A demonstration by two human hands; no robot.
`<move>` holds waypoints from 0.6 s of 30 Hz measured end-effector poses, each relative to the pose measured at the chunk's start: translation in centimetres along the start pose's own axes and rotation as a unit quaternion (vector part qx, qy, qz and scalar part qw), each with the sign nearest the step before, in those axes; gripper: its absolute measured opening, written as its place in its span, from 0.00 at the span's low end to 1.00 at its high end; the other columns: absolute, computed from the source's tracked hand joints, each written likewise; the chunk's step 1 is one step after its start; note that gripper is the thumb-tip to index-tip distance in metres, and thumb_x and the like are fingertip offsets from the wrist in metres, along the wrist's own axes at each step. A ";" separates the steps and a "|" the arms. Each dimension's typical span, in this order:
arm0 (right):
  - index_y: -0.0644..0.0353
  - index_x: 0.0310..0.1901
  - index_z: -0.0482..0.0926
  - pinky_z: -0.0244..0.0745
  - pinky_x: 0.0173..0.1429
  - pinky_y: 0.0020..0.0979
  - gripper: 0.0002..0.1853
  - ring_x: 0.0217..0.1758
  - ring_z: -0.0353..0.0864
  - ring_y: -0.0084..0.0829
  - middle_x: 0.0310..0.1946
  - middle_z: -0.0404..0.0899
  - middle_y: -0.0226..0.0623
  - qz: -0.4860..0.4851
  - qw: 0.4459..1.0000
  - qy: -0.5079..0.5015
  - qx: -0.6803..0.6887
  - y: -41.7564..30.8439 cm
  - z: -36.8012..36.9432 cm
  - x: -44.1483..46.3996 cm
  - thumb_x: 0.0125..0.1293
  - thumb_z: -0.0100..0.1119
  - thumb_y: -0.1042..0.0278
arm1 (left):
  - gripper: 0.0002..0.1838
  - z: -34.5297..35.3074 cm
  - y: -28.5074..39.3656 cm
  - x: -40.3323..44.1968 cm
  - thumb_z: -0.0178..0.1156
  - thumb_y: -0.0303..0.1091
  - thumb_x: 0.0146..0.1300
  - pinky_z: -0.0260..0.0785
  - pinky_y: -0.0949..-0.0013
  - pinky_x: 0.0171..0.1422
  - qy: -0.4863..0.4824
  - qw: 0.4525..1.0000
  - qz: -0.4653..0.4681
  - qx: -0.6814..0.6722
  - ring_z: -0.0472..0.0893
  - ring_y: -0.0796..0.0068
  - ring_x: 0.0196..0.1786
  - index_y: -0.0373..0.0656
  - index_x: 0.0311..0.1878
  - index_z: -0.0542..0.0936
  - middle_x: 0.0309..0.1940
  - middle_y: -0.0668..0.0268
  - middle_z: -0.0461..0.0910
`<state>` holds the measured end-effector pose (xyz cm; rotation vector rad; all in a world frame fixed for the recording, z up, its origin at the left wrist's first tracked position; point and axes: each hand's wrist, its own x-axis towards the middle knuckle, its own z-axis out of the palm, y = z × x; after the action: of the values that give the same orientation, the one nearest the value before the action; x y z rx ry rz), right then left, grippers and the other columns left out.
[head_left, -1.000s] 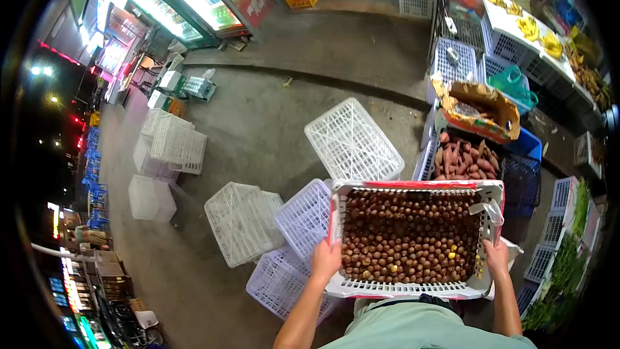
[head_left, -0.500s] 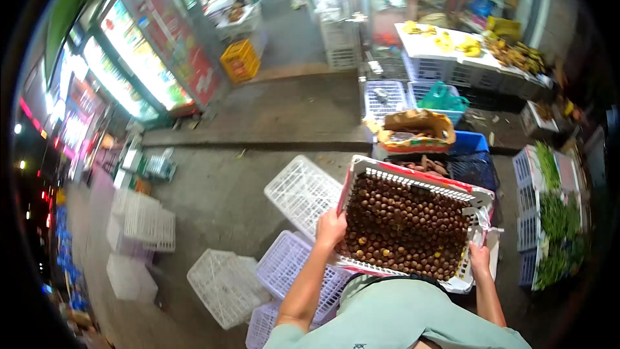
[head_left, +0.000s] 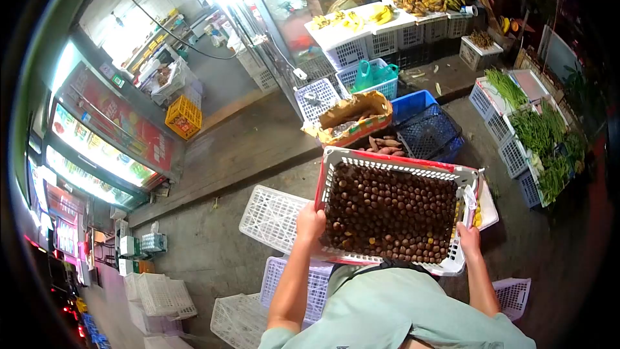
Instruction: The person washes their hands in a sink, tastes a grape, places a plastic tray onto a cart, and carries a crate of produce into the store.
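A white plastic crate [head_left: 454, 262] with red edging is held in front of my body, open side up. Small round brown fruits or nuts [head_left: 394, 210] cover its bottom, with a few yellow bits among them; their exact kind is unclear. My left hand [head_left: 310, 223] is closed around the left wall. On the opposite side, my right hand [head_left: 469, 239] grips the right wall, near a white strip [head_left: 470, 201] hanging at the rim. The undersides of both grips are hidden.
Beyond the crate are a cardboard box [head_left: 354, 119], sweet potatoes [head_left: 385, 146] and a blue bin [head_left: 413, 105]. White crates [head_left: 271, 218] and a purple crate [head_left: 297, 287] lie left. Greens [head_left: 542, 132] stand on crates at right; a step edge [head_left: 239, 184] crosses ahead.
My view has turned right, so the shopfront and produce stand slide left and tilt. The crate stays in both hands. A small purple crate now shows at lower right.
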<state>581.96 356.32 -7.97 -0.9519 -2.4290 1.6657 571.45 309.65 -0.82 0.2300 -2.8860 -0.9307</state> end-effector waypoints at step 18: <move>0.60 0.23 0.75 0.66 0.22 0.30 0.18 0.18 0.70 0.21 0.17 0.70 0.27 0.037 0.999 -0.011 0.007 -0.5 3.2 0.3 0.64 0.61 0.55 | 0.14 0.8 -5.1 2.3 0.52 0.40 0.63 0.70 0.46 0.48 -0.038 0.998 -0.036 -0.028 0.79 0.40 0.42 0.41 0.42 0.81 0.35 0.44 0.81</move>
<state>580.28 353.72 -9.00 -1.0398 -2.4204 1.7234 569.64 305.61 -4.34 0.3025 -2.9335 -1.0544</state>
